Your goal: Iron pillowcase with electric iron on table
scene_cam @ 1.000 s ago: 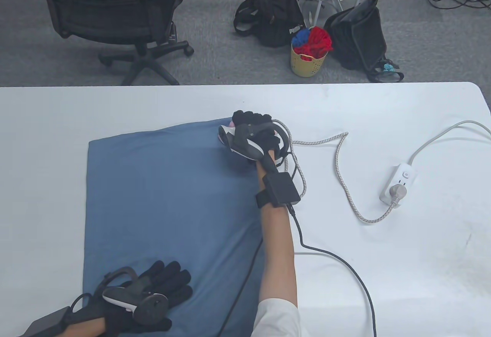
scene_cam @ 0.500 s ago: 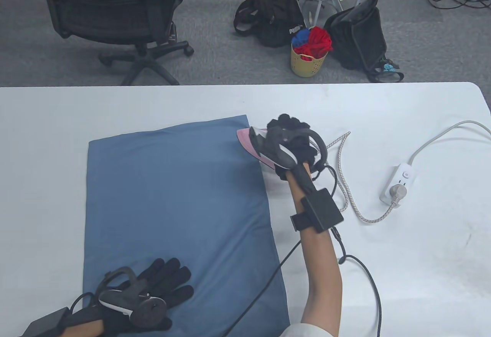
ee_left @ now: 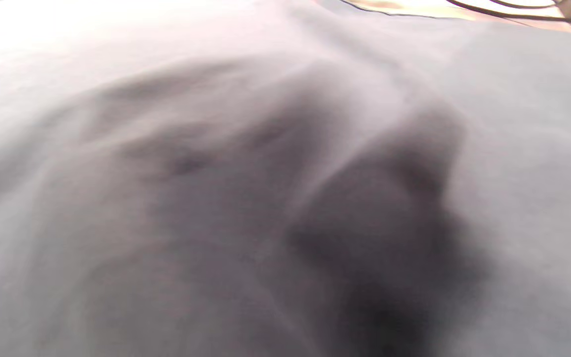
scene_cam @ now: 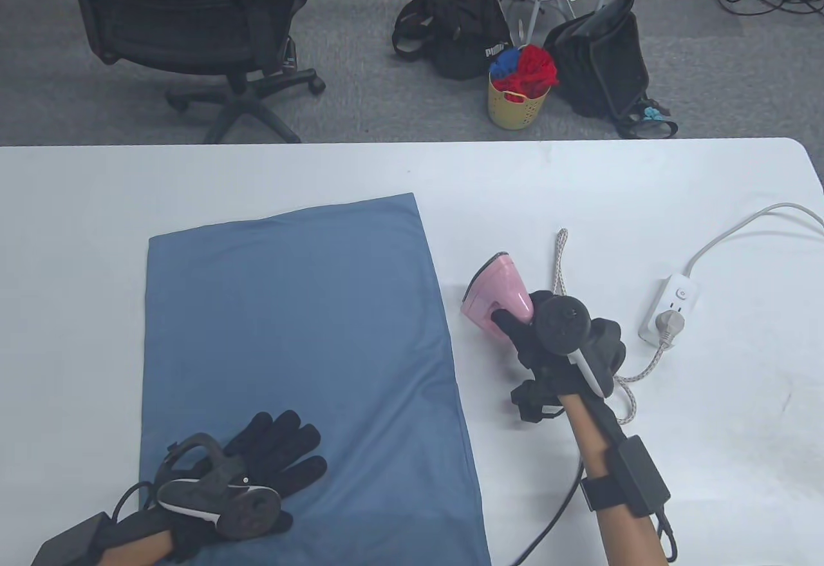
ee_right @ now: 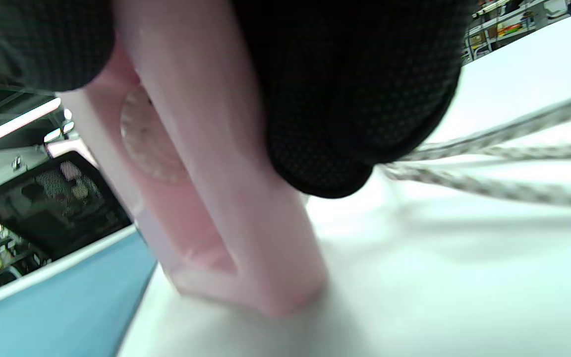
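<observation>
Under the right hand (ee_right: 345, 89), only wrist view shows iron (ee_right: 206, 198) touching table (ee_right: 464, 297)

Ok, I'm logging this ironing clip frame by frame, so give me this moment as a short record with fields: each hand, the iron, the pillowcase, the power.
left hand: rests flat on the blue fabric pillowcase, near corner
right hand: grips the pink plastic electric iron
iron: off the pillowcase, on or just above the white table, to the pillowcase's right
pillowcase: spread flat
power: braided cord plugged into white power strip
</observation>
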`<act>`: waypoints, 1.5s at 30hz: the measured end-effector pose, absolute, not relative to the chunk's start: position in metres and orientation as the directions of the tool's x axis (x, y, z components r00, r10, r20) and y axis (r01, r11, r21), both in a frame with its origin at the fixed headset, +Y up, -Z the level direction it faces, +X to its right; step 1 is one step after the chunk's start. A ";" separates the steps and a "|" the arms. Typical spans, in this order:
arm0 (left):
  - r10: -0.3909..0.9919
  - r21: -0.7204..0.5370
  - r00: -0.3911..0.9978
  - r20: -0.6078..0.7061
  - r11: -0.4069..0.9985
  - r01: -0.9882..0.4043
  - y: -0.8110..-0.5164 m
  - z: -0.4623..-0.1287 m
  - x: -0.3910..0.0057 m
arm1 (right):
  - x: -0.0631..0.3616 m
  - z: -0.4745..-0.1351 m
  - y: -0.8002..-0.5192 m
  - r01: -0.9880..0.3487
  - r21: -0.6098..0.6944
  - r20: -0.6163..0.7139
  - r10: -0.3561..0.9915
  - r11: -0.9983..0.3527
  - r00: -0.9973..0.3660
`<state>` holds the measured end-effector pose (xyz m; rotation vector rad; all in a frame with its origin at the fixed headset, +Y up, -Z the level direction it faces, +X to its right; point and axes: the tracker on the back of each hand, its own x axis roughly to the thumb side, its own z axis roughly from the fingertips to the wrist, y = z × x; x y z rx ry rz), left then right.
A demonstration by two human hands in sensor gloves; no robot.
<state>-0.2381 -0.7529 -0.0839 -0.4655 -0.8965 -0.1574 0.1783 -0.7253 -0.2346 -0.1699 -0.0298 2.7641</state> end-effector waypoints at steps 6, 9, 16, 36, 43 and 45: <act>0.054 -0.360 0.717 0.695 0.890 0.281 -0.760 -0.100 -0.263 | 0.208 -0.223 -0.697 0.043 0.361 0.017 -0.039 -0.932 -0.999; 0.088 -0.404 0.753 0.652 0.881 0.247 -0.763 -0.110 -0.271 | 0.254 -0.226 -0.677 0.166 0.087 -0.279 -0.184 -0.982 -0.942; 0.118 -0.448 0.788 0.604 0.868 0.213 -0.770 -0.120 -0.285 | 0.351 -0.271 -0.735 -0.198 0.162 -0.673 0.039 -0.967 -0.738; 0.189 -0.368 0.807 0.559 0.929 0.037 -0.740 -0.130 -0.300 | 0.234 -0.244 -0.680 0.055 -0.264 -0.308 0.031 -0.963 -0.951; 0.247 -0.289 0.757 0.605 0.954 -0.080 -0.722 -0.122 -0.301 | 0.078 -0.152 -0.660 0.168 -0.301 0.360 -0.275 -0.939 -0.891; 0.231 -0.289 0.739 0.633 0.956 -0.052 -0.722 -0.118 -0.294 | 0.048 -0.137 -0.679 0.173 -0.333 0.455 -0.319 -0.927 -0.832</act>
